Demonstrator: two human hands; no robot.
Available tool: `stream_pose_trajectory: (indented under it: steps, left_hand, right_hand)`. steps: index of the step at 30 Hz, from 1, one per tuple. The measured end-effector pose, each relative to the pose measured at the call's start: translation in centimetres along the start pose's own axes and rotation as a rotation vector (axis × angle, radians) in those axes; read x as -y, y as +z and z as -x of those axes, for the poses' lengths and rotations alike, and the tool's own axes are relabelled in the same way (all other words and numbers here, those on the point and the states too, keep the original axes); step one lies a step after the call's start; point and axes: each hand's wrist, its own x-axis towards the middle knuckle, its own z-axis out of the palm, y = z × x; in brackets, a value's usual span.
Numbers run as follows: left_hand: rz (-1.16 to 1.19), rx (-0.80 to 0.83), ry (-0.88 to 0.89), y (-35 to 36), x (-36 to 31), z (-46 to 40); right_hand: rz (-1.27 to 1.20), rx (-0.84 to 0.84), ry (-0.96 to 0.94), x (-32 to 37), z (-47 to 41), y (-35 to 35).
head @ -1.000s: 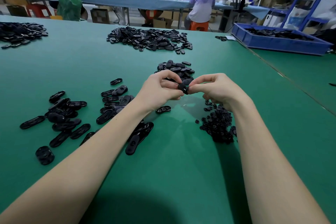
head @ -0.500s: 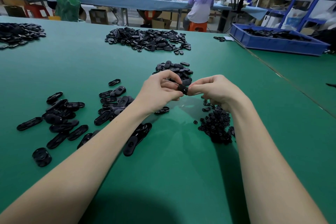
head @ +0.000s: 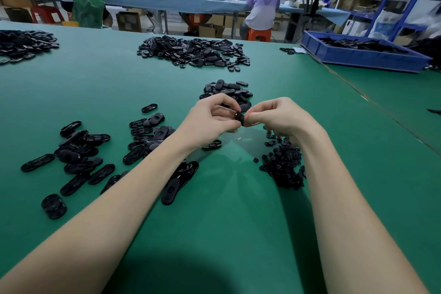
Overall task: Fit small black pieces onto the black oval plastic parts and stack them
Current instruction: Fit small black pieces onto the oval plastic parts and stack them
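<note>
A black oval part (head: 239,118) was held just above the green tabletop (head: 238,222), pinched between the curled fingers of the left hand (head: 210,122) and the right hand (head: 279,117), whose fingertips met around it; most of the part was hidden by the fingers, so it could not be told whether a small piece was already seated in it. The fitting step was judged to be in hand. Just beyond the held part a compact heap of oval parts (head: 228,92) was seen, and this was taken, as a judgement only, to be the finished heap, though no tidy stacking could be made out in it. To the left of the held part loose oval parts (head: 78,150) lay scattered, many with the hollow side up, which suggested they were not yet fitted. Near the right wrist, below and right of the held part, a pile of small black pieces (head: 282,164) was left in good supply. Farther beyond the held part a larger mound (head: 191,51) was spread, its state unclear. Much of the task was therefore judged to remain.
</note>
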Motion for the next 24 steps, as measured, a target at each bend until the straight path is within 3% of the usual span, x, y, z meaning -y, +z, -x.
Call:
stream_pose_trajectory:
  steps: [5,14,24]
  left_hand:
    - [0.079,0.011,-0.075,-0.2,0.2,0.0]
    - [0.431,0.038,-0.268,0.0,0.0,-0.1]
    - [0.340,0.013,-0.271,0.0,0.4,-0.1]
  right_hand:
    - [0.012,0.013,0.031,-0.2,-0.1,0.0]
    - [-0.126,0.112,0.071,-1.1,0.0,-0.2]
    - [-0.069,0.089,-0.003,-1.0,-0.7,0.6]
